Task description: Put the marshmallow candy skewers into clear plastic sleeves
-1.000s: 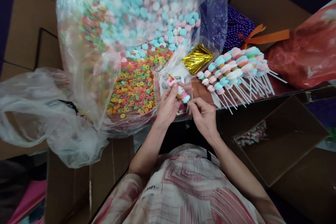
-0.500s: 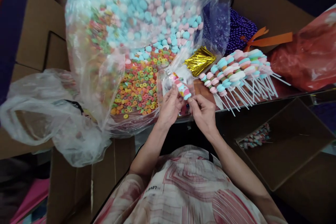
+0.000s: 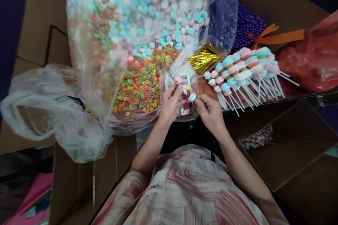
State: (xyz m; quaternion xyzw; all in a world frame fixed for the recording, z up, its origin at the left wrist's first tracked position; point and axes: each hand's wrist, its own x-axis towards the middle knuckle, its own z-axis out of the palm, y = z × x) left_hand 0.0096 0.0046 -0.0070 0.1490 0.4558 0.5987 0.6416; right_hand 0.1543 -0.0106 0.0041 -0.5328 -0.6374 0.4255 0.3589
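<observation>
My left hand [image 3: 170,103] pinches a candy skewer [image 3: 185,89] of pink, white and blue sweets inside a thin clear wrapper. My right hand [image 3: 210,112] grips the lower end of the same skewer, fingers curled. Both hands hover over a small clear plastic tub [image 3: 182,77]. Behind it a big clear bag holds blue and pink marshmallow candies [image 3: 163,10] and colourful ring candies [image 3: 139,84]. To the right lies a pile of finished candy skewers [image 3: 243,68] with white sticks, beside a bundle of gold twist ties [image 3: 204,58].
An empty clear bag [image 3: 52,112] slumps at the left over cardboard boxes [image 3: 79,182]. An open cardboard box [image 3: 287,140] at the lower right holds some wrapped candy. A red plastic bag [image 3: 311,56], purple beads [image 3: 245,28] and orange ribbon [image 3: 280,37] lie at the back right.
Both hands have kept hold of the skewer and shifted slightly right. The skewer has tilted and slid further along between the fingers.
</observation>
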